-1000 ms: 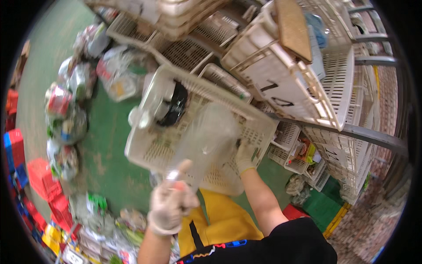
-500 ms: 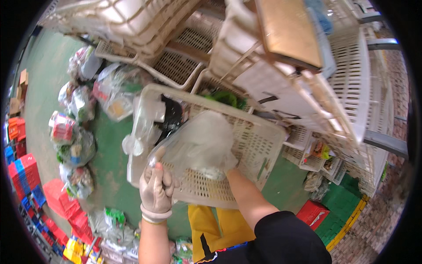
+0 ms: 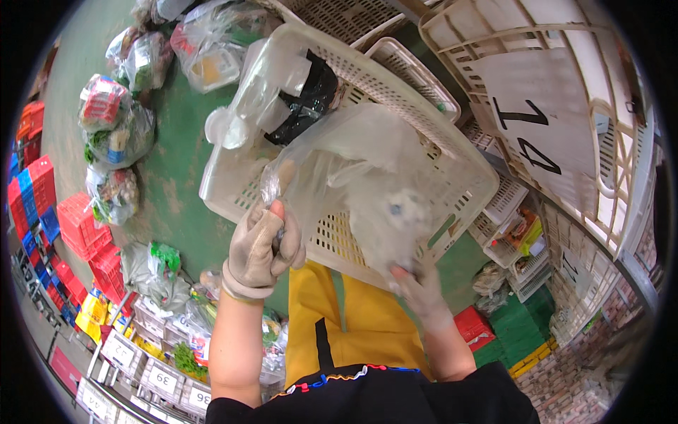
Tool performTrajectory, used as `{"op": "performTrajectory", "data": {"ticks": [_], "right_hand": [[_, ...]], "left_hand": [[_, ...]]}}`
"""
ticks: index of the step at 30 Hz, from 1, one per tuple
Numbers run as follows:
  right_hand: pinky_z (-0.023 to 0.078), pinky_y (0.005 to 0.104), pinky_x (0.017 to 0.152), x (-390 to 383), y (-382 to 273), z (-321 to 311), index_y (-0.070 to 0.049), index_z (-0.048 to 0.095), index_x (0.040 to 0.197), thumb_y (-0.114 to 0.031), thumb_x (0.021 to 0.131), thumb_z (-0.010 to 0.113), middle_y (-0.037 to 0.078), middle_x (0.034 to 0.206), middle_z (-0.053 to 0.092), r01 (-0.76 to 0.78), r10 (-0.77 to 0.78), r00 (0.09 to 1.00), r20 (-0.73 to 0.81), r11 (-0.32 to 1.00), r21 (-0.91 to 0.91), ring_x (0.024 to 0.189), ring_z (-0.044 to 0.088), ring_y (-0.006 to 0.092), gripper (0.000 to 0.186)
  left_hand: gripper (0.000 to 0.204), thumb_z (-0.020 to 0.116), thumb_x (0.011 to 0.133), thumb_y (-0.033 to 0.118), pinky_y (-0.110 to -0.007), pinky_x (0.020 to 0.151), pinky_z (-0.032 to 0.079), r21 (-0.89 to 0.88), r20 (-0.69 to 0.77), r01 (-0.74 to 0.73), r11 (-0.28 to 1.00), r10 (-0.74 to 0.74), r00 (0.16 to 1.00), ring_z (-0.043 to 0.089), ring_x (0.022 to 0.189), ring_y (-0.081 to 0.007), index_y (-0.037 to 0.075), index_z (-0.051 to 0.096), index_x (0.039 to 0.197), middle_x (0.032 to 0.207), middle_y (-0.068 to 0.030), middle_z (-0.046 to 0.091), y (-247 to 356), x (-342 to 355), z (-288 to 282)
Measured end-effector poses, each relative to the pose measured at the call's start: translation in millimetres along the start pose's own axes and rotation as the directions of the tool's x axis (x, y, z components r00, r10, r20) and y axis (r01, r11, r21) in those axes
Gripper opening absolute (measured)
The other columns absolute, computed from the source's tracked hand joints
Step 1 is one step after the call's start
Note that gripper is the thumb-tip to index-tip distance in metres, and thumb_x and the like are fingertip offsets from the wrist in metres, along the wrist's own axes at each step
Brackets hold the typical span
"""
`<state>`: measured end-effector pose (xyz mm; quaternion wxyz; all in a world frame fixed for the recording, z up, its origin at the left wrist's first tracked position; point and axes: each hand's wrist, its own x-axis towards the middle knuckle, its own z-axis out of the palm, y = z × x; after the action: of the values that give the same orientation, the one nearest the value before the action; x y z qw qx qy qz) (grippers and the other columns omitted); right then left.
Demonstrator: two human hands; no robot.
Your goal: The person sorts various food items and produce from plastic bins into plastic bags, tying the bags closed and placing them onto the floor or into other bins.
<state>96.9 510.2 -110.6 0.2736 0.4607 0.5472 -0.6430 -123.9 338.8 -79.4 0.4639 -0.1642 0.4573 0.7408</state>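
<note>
My left hand (image 3: 265,247), in a whitish glove, is closed on the gathered edge of a large clear plastic bag (image 3: 374,138). The bag spreads over a cream slotted crate (image 3: 470,166) in front of me. At the crate's near right edge, my gloved right hand (image 3: 422,290) is somewhat blurred. Its thumb and fingers pinch the lower end of a smaller whitish plastic bag (image 3: 392,230), whose pale contents I cannot make out. In the crate's left part are a black plastic bag (image 3: 311,99) and clear plastic containers (image 3: 247,127).
Filled clear bags (image 3: 120,138) line the green floor on the left, with red crates (image 3: 85,226) beyond them. A large pale crate with a paper sign (image 3: 530,113) stands at the right. Smaller white baskets (image 3: 505,201) and a red box (image 3: 472,328) are below it.
My right hand has come out of the large bag and moved toward me and right, with the smaller bag stretched behind it. The left hand keeps its grip. The view has shifted.
</note>
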Motion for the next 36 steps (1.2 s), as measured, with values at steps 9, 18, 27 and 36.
{"op": "performTrajectory", "data": {"ticks": [9, 18, 27, 36], "right_hand": [[0.045, 0.0345, 0.063, -47, -79, -6, -0.002, 0.063, 0.079, -0.007, 0.076, 0.063, 0.009, 0.076, 0.062, 0.823, -0.743, 0.505, 0.439, 0.568, 0.015, 0.07, 0.06, 0.0249, 0.005], [0.046, 0.0387, 0.07, 188, -55, 149, 0.0, 0.054, 0.087, -0.01, 0.081, 0.052, 0.014, 0.076, 0.057, 0.649, -0.555, 0.759, 0.34, 0.601, -0.467, 0.08, 0.059, 0.0305, 0.012], [0.042, 0.0345, 0.088, 179, -1, -145, -0.005, 0.056, 0.112, -0.018, 0.08, 0.054, 0.015, 0.109, 0.057, 0.175, -0.359, 0.876, 0.321, -0.383, -0.907, 0.1, 0.054, 0.0251, 0.035], [0.045, 0.0338, 0.085, 192, -27, 48, -0.002, 0.053, 0.117, -0.001, 0.074, 0.055, 0.012, 0.119, 0.052, 0.744, -0.064, 0.591, 0.804, -0.34, -0.575, 0.099, 0.056, 0.0233, 0.042]], "left_hand": [[0.049, 0.044, 0.094, 0.031, -0.023, 0.038, 0.031, 0.103, 0.102, 0.271, 0.957, -0.281, 0.954, 0.035, 0.037, -0.01, -0.005, 0.04, 0.128, 0.049, -0.0031, 0.043, -43, -24, -41], [0.044, 0.037, 0.097, 0.027, -0.024, 0.036, 0.026, -0.104, -0.03, -0.056, 0.993, 0.053, 0.998, 0.022, 0.033, -0.009, 0.007, 0.032, 0.136, 0.046, 0.0016, 0.031, -79, 5, -52], [0.036, 0.043, 0.093, 0.021, -0.019, 0.042, 0.029, -0.011, -0.321, -0.029, 1.0, 0.024, 0.947, 0.027, 0.037, -0.0059, -0.008, 0.047, 0.115, 0.05, 0.0054, 0.031, -64, -17, -122], [0.027, 0.046, 0.093, 0.021, -0.022, 0.038, 0.026, -0.076, -0.243, 0.002, 0.997, -0.021, 0.97, 0.028, 0.036, -0.0065, -0.002, 0.051, 0.106, 0.049, 0.0042, 0.034, -74, -12, -100]]}}
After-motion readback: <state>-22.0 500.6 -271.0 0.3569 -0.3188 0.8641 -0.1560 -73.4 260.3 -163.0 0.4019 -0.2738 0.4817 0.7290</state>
